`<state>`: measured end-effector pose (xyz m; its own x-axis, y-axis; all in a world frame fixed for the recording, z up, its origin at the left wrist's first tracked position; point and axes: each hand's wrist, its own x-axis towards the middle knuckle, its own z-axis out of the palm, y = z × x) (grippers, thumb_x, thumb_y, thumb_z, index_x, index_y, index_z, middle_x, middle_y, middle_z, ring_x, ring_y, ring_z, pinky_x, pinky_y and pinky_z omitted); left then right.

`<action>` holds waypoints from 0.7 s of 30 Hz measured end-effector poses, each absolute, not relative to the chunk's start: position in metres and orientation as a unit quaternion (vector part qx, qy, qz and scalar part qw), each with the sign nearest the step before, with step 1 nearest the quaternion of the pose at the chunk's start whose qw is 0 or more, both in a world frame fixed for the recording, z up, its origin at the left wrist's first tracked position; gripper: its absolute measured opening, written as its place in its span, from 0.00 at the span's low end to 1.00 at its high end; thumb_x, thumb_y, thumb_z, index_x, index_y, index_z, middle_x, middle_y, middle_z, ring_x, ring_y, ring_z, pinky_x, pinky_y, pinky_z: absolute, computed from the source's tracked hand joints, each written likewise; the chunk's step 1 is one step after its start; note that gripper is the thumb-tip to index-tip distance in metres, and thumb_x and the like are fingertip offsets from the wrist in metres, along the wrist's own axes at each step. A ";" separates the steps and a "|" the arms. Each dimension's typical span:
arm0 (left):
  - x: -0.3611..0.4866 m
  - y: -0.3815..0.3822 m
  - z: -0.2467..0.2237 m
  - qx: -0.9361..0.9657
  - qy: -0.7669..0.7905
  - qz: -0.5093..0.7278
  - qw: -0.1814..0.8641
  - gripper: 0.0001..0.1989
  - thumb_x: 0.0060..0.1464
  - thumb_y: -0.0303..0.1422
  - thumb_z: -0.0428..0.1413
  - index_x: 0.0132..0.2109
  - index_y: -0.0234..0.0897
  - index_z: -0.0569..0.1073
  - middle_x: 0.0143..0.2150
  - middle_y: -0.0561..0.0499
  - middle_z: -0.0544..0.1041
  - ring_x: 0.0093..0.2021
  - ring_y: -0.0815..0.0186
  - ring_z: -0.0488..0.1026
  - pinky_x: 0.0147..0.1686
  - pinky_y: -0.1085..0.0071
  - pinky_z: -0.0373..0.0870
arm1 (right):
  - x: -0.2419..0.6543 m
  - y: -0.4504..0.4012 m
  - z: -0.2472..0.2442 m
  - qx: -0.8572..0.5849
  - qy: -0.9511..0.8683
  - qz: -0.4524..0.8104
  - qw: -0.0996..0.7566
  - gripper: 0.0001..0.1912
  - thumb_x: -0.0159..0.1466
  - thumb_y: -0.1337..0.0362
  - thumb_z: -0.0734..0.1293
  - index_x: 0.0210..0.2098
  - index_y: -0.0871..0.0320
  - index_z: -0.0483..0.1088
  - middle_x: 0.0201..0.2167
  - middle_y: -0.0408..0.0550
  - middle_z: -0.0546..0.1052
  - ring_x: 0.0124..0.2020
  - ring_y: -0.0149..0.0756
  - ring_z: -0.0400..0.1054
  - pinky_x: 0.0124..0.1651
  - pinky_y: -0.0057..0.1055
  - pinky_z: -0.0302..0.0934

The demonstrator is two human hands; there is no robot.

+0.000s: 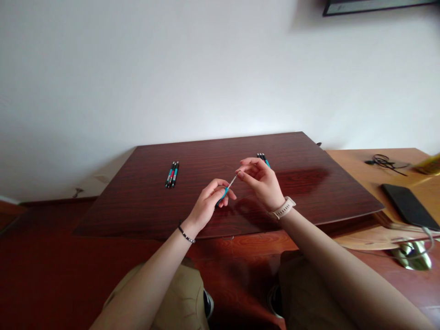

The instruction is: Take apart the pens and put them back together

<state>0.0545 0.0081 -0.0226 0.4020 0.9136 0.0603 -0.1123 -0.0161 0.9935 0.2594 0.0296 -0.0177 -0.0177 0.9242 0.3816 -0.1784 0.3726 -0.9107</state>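
My left hand (205,204) is closed around the blue and black barrel of a pen (222,195), above the near part of the dark table. A thin pale refill (233,180) sticks out of the barrel, slanting up to the right. Thumb and fingertip of my right hand (264,184) pinch the far end of this refill; its other fingers are curled loosely. Several pens (172,174) with black, blue and red parts lie side by side on the left of the table. Behind my right hand, another group of pens (263,159) is partly hidden.
The dark red-brown table (144,206) stands against a white wall (206,68). To its right, a lighter wooden desk (347,160) bears a black cable (383,161), a black flat device (409,205) and a yellow object (428,165). My knees are below the table's front edge.
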 end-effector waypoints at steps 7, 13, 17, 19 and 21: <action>0.056 0.007 -0.023 0.584 0.345 0.423 0.600 0.09 0.70 0.39 0.55 0.50 0.38 0.72 0.41 0.46 0.83 0.32 0.66 0.70 0.33 0.69 0.63 | 0.254 0.023 -0.017 -0.331 -0.589 0.457 0.578 0.22 0.65 0.51 0.78 0.53 0.51 0.72 0.42 0.47 0.81 0.45 0.38 0.78 0.52 0.38 0.74; 0.057 0.007 -0.023 0.582 0.344 0.436 0.594 0.11 0.69 0.39 0.56 0.50 0.37 0.73 0.42 0.44 0.83 0.31 0.66 0.69 0.32 0.68 0.62 | 0.251 0.023 -0.019 -0.319 -0.575 0.478 0.582 0.21 0.64 0.51 0.79 0.50 0.52 0.73 0.41 0.46 0.80 0.44 0.37 0.78 0.53 0.37 0.74; 0.057 0.008 -0.024 0.579 0.336 0.437 0.601 0.11 0.69 0.39 0.57 0.51 0.37 0.73 0.41 0.44 0.82 0.32 0.66 0.69 0.32 0.68 0.62 | 0.251 0.023 -0.019 -0.327 -0.575 0.473 0.582 0.20 0.64 0.50 0.78 0.49 0.52 0.73 0.41 0.47 0.80 0.44 0.37 0.78 0.54 0.38 0.74; 0.058 0.007 -0.024 0.578 0.331 0.435 0.605 0.12 0.69 0.39 0.57 0.52 0.37 0.73 0.41 0.45 0.82 0.32 0.66 0.68 0.33 0.68 0.61 | 0.251 0.023 -0.020 -0.327 -0.571 0.472 0.587 0.20 0.64 0.51 0.78 0.49 0.52 0.73 0.41 0.46 0.80 0.44 0.37 0.77 0.54 0.37 0.74; 0.058 0.007 -0.024 0.576 0.329 0.430 0.612 0.12 0.69 0.40 0.56 0.52 0.37 0.73 0.40 0.45 0.82 0.31 0.66 0.68 0.33 0.68 0.61 | 0.252 0.024 -0.020 -0.321 -0.568 0.470 0.594 0.20 0.64 0.52 0.79 0.49 0.52 0.73 0.41 0.46 0.79 0.44 0.37 0.77 0.53 0.37 0.74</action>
